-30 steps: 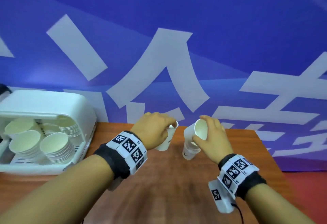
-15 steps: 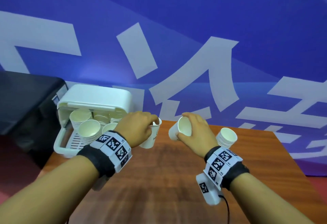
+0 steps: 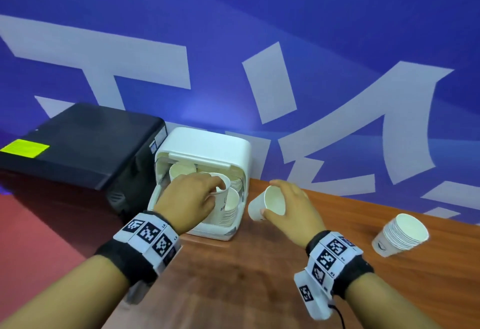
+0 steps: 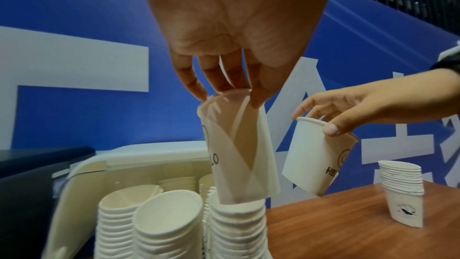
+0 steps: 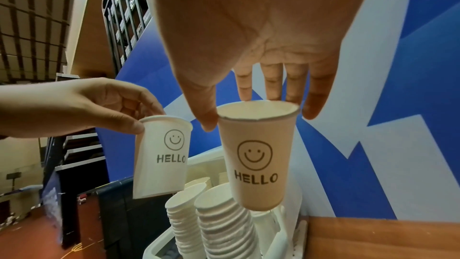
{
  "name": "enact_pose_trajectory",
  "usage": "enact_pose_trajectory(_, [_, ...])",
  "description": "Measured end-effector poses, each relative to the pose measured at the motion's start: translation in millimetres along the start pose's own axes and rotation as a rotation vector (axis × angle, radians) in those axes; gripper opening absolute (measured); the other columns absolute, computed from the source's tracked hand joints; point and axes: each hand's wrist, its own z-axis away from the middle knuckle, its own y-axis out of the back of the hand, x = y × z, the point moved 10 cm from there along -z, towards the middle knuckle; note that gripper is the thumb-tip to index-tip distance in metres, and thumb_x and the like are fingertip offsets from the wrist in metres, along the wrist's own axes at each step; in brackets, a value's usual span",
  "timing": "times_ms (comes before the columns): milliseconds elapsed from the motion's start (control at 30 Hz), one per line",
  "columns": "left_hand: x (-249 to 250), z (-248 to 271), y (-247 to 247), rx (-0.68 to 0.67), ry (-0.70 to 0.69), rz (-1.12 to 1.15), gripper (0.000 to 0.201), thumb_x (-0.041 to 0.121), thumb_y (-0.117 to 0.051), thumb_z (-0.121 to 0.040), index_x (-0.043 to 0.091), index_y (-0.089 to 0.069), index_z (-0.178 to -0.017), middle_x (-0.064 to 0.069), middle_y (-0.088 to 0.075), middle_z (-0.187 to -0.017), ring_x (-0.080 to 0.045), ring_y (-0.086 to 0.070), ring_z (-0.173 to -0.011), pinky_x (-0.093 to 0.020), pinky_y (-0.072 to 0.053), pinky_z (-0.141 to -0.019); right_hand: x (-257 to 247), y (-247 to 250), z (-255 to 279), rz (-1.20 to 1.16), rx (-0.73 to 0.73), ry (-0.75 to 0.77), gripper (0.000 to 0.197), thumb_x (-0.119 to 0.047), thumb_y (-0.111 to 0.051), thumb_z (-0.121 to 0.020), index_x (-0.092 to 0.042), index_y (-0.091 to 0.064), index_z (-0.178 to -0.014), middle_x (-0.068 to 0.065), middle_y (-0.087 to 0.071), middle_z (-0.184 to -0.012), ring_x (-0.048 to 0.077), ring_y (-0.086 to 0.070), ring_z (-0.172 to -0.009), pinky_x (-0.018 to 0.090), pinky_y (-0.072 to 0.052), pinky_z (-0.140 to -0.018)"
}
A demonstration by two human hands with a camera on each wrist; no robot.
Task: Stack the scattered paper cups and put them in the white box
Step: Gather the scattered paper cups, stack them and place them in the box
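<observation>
My left hand (image 3: 211,192) pinches a "HELLO" paper cup (image 3: 221,202) by its rim, upright, just above a cup stack (image 4: 236,222) inside the white box (image 3: 205,146). The box holds several stacks (image 5: 224,224) of nested cups. In the left wrist view the fingertips (image 4: 199,94) grip the rim and the cup's (image 4: 239,155) bottom meets the stack top. My right hand (image 3: 275,202) holds a second "HELLO" cup (image 3: 270,202) by the rim, tilted, in the air just right of the box. The right wrist view shows both cups, the right one (image 5: 256,155) and the left one (image 5: 161,157).
A stack of nested cups (image 3: 400,237) stands on the wooden table (image 3: 259,276) at the right. A black device (image 3: 78,146) with a yellow label sits left of the box. A blue banner wall runs behind the table.
Both hands carried their cups left toward the white box. The left cup now hangs over a stack in the box, and the stack on the table is left behind at the right.
</observation>
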Motion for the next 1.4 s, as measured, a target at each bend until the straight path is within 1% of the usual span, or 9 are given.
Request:
enact_pose_trajectory(267, [-83.3,9.4,45.1,0.108,0.001,0.037,0.031,0.013,-0.057,-0.08,0.023,-0.065,-0.108,0.004,-0.069,-0.093,-0.02,-0.063,-0.088,-0.033,-0.048,-0.079,-50.8,-16.5,-22.0,0.038,0.06,-0.06,0.065,-0.042,-0.068,-0.078,-0.032,-0.039,-0.135,-0.005,-0.044,-0.136,0.021,-0.041,-0.125,0.034,-0.038,-0.102])
enact_pose_trajectory(433, [-124.7,11.7,47.5,0.119,-0.038,0.073,0.031,0.012,-0.06,-0.078,0.024,-0.067,-0.106,0.005,-0.071,-0.093,-0.019,-0.064,-0.086,-0.032,-0.049,-0.077,-82.9,-36.4,-28.5,0.073,0.09,-0.093,0.064,-0.042,-0.067,-0.079,-0.033,-0.038,-0.136,-0.005,-0.044,-0.136,0.02,-0.04,-0.126,0.033,-0.037,-0.102])
enact_pose_trajectory(533, [-123.4,11.4,44.3,0.14,-0.098,0.135,0.032,0.009,-0.063,-0.074,0.022,-0.068,-0.103,0.003,-0.072,-0.09,-0.022,-0.066,-0.082,-0.033,-0.051,-0.073,-88.9,-44.2,-27.4,0.09,0.091,-0.118,0.065,-0.041,-0.067,-0.079,-0.033,-0.038,-0.137,-0.005,-0.044,-0.136,0.02,-0.039,-0.126,0.03,-0.035,-0.101])
enact_pose_trajectory(700, [-107.1,-0.7,30.0,0.151,-0.191,0.157,0.028,0.012,-0.064,-0.077,0.022,-0.067,-0.102,0.006,-0.071,-0.089,-0.02,-0.065,-0.081,-0.034,-0.049,-0.075,-91.1,-54.8,-30.6,0.111,0.07,-0.141,0.066,-0.04,-0.067,-0.08,-0.031,-0.037,-0.138,-0.005,-0.043,-0.138,0.02,-0.037,-0.128,0.03,-0.035,-0.102])
enact_pose_trajectory(900, [-97.0,-8.5,5.7,0.098,-0.209,0.152,0.026,0.018,-0.053,-0.079,0.022,-0.067,-0.1,0.003,-0.07,-0.088,-0.023,-0.063,-0.082,-0.036,-0.049,-0.074,-87.8,-65.1,-44.4,0.128,0.03,-0.116,0.065,-0.039,-0.066,-0.079,-0.031,-0.037,-0.137,-0.006,-0.042,-0.138,0.021,-0.038,-0.126,0.032,-0.037,-0.101])
enact_pose_trajectory(1000, [-97.0,-13.7,-5.5,0.056,-0.193,0.141,0.025,0.015,-0.057,-0.082,0.023,-0.066,-0.104,0.003,-0.07,-0.09,-0.023,-0.062,-0.086,-0.036,-0.046,-0.078,-85.5,-74.2,-50.3,0.157,-0.016,-0.1,0.064,-0.04,-0.064,-0.08,-0.029,-0.037,-0.137,-0.005,-0.041,-0.139,0.021,-0.037,-0.127,0.031,-0.036,-0.101])
enact_pose_trajectory(1100, [-96.4,-17.0,-13.0,0.048,-0.194,0.143,0.025,0.013,-0.058,-0.081,0.023,-0.067,-0.102,0.003,-0.069,-0.086,-0.024,-0.062,-0.082,-0.035,-0.045,-0.074,-82.2,-80.3,-55.6,0.176,-0.044,-0.086,0.064,-0.041,-0.063,-0.082,-0.029,-0.036,-0.139,-0.006,-0.039,-0.141,0.021,-0.036,-0.127,0.03,-0.036,-0.102])
enact_pose_trajectory(1267, [-98.9,-20.6,-29.4,-0.008,-0.176,0.15,0.032,0.019,-0.045,-0.079,0.021,-0.067,-0.103,0.0,-0.068,-0.086,-0.025,-0.062,-0.08,-0.036,-0.048,-0.074,-74.4,-91.8,-62.6,0.182,-0.085,-0.09,0.063,-0.041,-0.062,-0.083,-0.029,-0.036,-0.14,-0.006,-0.039,-0.142,0.021,-0.036,-0.128,0.031,-0.036,-0.102])
enact_pose_trajectory(1400, [-103.6,-21.2,-48.8,-0.076,-0.172,0.102,0.027,0.014,-0.05,-0.082,0.02,-0.067,-0.103,-0.003,-0.069,-0.084,-0.03,-0.063,-0.08,-0.039,-0.049,-0.075,-66.7,-104.2,-63.5,0.174,-0.128,-0.1,0.064,-0.044,-0.059,-0.085,-0.03,-0.032,-0.141,-0.008,-0.036,-0.146,0.02,-0.034,-0.13,0.032,-0.035,-0.104])
